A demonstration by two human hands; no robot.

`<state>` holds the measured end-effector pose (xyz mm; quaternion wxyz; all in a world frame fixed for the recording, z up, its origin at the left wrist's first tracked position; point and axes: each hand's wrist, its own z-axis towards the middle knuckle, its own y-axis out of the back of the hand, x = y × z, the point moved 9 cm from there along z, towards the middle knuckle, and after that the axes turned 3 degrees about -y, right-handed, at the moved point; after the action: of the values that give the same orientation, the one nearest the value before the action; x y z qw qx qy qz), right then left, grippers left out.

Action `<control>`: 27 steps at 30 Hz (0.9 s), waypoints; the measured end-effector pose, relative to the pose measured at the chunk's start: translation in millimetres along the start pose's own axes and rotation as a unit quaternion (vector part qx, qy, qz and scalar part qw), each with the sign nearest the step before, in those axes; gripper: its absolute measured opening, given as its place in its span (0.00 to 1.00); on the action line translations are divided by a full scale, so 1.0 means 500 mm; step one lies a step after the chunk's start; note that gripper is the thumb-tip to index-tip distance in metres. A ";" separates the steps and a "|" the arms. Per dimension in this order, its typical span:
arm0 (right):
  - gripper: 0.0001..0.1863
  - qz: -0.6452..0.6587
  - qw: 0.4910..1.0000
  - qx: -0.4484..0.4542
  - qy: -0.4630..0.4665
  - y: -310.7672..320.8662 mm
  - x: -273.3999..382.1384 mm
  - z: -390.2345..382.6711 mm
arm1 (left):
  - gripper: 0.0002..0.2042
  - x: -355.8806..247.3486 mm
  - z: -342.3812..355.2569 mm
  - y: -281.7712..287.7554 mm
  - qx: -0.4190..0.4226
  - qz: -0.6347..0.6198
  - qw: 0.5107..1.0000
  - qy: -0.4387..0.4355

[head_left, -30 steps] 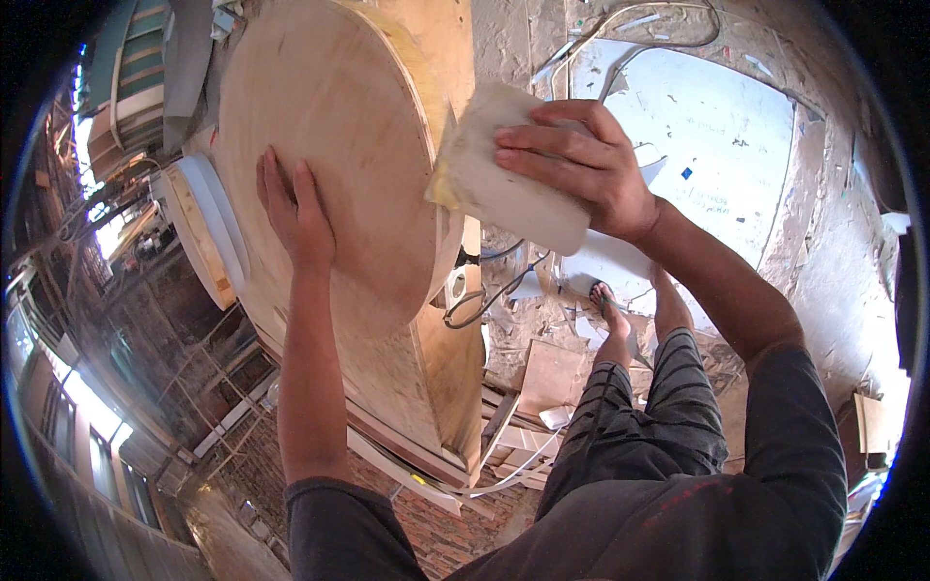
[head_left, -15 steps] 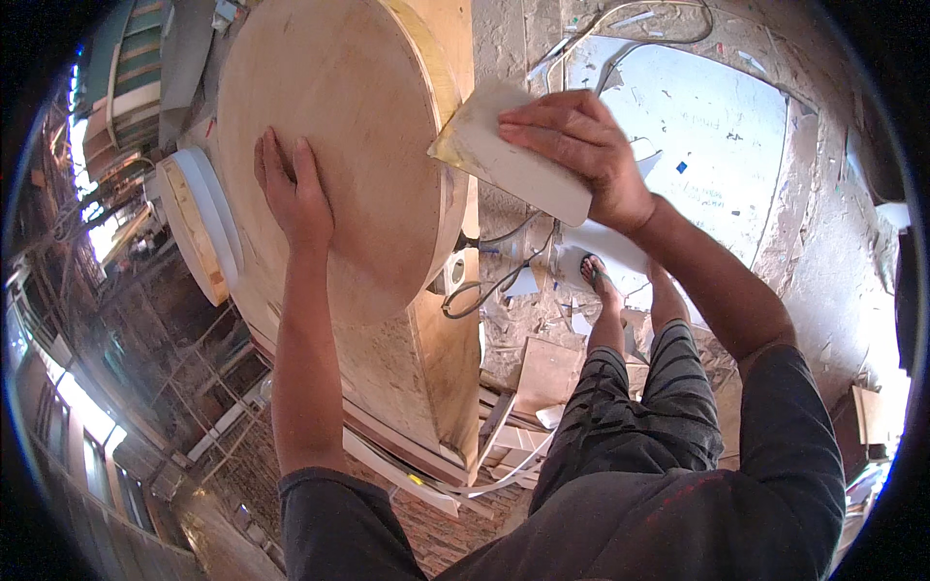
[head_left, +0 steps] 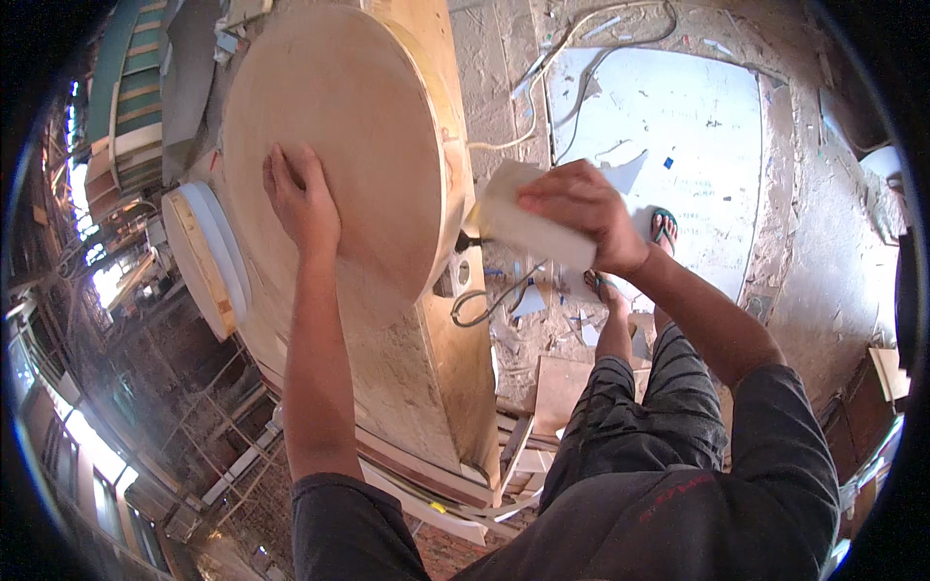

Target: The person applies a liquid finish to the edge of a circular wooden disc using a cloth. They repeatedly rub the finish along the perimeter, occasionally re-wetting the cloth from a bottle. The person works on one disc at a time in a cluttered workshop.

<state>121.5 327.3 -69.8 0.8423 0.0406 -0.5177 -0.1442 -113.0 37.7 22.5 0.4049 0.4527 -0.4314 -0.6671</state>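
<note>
I inspect from a fisheye camera worn on my head, the left of a pair, facing steeply down past my shirt [head_left: 664, 528]. The picture is upright and unmirrored. My left grip [head_left: 303, 198] and right grip [head_left: 584, 211] sit nearer the lens; my feet [head_left: 664, 225] and the floor [head_left: 814, 271] lie farther below. Straight edges bow toward the dark rim.

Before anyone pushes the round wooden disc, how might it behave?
The round wooden disc is probably stiff: its broad face looks flat and unbent. Lying flat, it would likely slide rather than tip; being circular, it might roll if stood on edge.
</note>
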 end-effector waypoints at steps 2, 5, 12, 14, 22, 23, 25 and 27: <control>0.21 0.075 0.982 -0.069 -0.158 0.052 -0.048 0.026 | 0.36 -0.002 0.005 0.009 -0.009 0.006 1.000 -0.009; 0.14 0.116 0.947 -0.052 -0.296 0.086 -0.095 0.115 | 0.36 0.009 0.006 0.013 -0.012 0.027 0.999 -0.024; 0.17 0.032 0.947 0.030 -0.319 0.056 -0.145 0.301 | 0.36 0.014 0.004 -0.004 -0.021 0.006 1.000 -0.023; 0.16 0.029 0.950 0.036 -0.309 0.050 -0.139 0.300 | 0.36 0.012 0.003 -0.002 -0.021 0.005 0.999 -0.028; 0.15 0.126 0.961 0.051 -0.243 0.023 -0.070 0.166 | 0.36 0.014 0.006 -0.010 -0.010 0.030 0.999 -0.025; 0.15 0.120 0.958 0.052 -0.254 0.015 -0.067 0.145 | 0.36 0.018 0.003 -0.016 -0.008 0.031 0.999 -0.022; 0.16 0.134 0.962 0.034 -0.237 0.015 -0.045 0.128 | 0.36 0.008 0.007 -0.007 -0.009 0.031 0.999 -0.022; 0.16 0.131 0.972 0.023 -0.196 0.007 -0.034 0.105 | 0.36 0.000 0.008 -0.005 -0.007 0.024 0.999 -0.023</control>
<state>68.7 339.7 -59.5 0.7347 -0.0369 -0.6769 -0.0261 -117.3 39.4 20.8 0.4140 0.4239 -0.4467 -0.6703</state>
